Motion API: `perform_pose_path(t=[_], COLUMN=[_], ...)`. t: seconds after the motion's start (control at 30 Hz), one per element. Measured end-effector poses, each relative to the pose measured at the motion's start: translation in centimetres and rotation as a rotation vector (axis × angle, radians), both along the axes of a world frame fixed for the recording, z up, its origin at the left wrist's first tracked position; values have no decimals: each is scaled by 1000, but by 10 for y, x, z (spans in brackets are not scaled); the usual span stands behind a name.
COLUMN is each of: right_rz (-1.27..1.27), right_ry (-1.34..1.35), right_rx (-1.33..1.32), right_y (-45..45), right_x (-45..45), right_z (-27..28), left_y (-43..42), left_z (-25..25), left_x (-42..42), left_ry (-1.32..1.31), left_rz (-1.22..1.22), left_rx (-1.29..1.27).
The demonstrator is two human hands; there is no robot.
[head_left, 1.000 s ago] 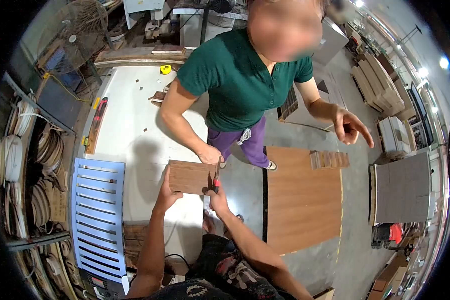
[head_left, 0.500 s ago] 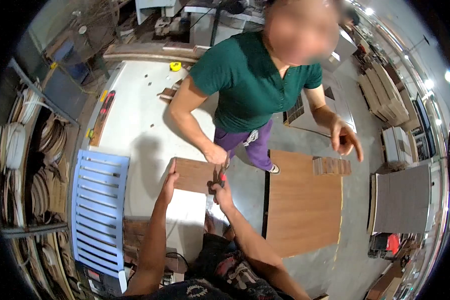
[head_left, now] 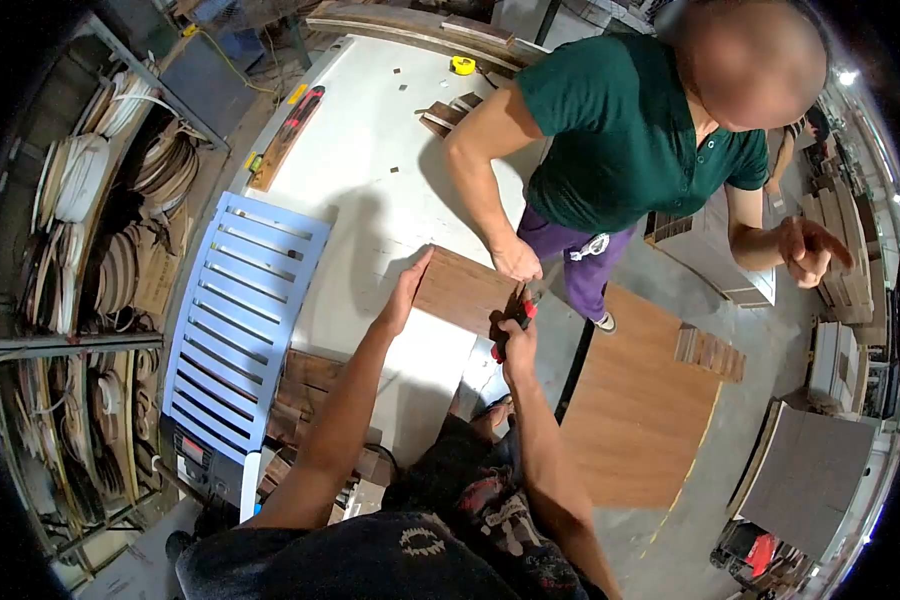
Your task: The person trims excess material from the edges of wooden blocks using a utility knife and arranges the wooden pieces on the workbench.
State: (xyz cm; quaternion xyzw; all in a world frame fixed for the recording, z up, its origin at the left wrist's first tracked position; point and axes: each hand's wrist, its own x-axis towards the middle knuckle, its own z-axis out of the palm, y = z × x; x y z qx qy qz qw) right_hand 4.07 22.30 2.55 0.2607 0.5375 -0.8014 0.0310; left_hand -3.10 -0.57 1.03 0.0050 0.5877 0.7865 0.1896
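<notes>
A brown wood-grain board point(head_left: 462, 290) lies at the corner of the white worktable. My left hand point(head_left: 406, 292) is closed on its left edge, with the fingers partly hidden. My right hand point(head_left: 516, 346) is wrapped round a red-and-black hand tool point(head_left: 527, 308) at the board's right end. The tool points away from me; its exact kind is unclear. Just beyond its tip, a co-worker's closed hand point(head_left: 516, 258) is at the board's far right corner. The co-worker's other hand point(head_left: 810, 252) is raised off to the right, a finger extended.
On the white worktable point(head_left: 355, 130) are a yellow tape measure point(head_left: 462, 66), wood offcuts point(head_left: 440, 118) and a red-and-black tool point(head_left: 300, 112). A pale blue slatted panel point(head_left: 250, 300) stands left. A large brown sheet point(head_left: 640, 420) with a small wood stack point(head_left: 710, 352) is at right.
My view has turned left, so the scene sits further right and tilted. Both my hands stay at the board and tool. The co-worker's raised hand has shifted its pointing angle.
</notes>
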Motion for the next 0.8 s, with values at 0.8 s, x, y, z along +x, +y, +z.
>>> perform_pose_path(t=[0.8], right_rz=[-23], right_ry=[-144], right_rx=[68], right_y=[-11], right_x=[12], right_z=[2], left_y=[-3], left_z=[2], left_x=[-2], left_ry=[-46], left_rz=[-31], left_rx=[6])
